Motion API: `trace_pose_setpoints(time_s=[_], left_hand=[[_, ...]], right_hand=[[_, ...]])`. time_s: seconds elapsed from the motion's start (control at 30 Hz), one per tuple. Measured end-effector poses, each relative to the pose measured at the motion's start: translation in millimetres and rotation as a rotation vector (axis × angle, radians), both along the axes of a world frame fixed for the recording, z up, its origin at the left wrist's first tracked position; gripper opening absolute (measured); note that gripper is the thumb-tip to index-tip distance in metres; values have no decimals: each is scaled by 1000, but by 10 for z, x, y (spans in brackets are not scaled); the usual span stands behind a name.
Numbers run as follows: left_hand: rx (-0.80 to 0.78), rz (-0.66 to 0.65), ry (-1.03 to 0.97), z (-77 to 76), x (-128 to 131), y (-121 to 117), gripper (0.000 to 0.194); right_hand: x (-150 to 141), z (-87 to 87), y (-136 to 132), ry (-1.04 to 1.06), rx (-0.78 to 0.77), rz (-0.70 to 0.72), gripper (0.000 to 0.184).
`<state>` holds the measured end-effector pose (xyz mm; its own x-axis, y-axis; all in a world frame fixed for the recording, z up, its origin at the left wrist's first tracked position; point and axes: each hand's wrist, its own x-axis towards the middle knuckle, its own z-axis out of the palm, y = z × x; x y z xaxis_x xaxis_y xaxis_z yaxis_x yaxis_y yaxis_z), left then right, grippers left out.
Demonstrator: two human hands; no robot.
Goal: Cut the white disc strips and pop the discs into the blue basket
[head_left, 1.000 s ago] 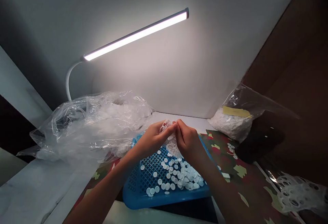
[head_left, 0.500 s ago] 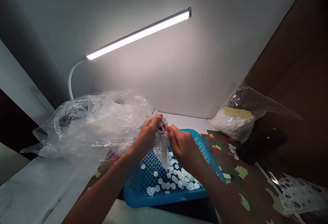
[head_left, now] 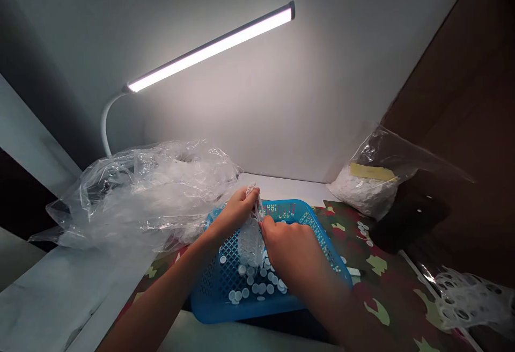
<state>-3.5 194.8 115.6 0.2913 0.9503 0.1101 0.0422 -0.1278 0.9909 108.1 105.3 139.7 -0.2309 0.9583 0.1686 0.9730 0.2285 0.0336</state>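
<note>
"Why does the blue basket (head_left: 241,317) sit beneath the fingers (head_left: 252,196)?"

"Probably to catch whatever drops from them."

"And the hold?"

"The fingers of the left hand (head_left: 241,204) pinch the top of the translucent plastic piece (head_left: 250,242); those of the right hand (head_left: 292,244) seem to nip its strands just below, perhaps so each steadies the other."

"Which way does it point?"

"Down from the left fingers, long axis near upright."

"The white discs (head_left: 262,288)?"

"Loose in the basket, below the fingers."
</note>
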Motion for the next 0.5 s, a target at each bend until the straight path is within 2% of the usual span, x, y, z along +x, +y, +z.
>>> trace_pose_setpoints(time_s=[0.1,0.2,0.4,0.5], left_hand=[[71,-25,78,7,-28,1,33],[134,-25,154,5,-101,-73,32],[250,9,389,-179,-305,-337,22],[265,-2,512,-312,-388,-352,18]], right_hand=[[13,23,-13,-42,-85,7,19],[56,5,-48,-75,-97,64,21],[220,-271,-153,-167,-35,274,15],[361,-397,-215,-203,-97,356,20]])
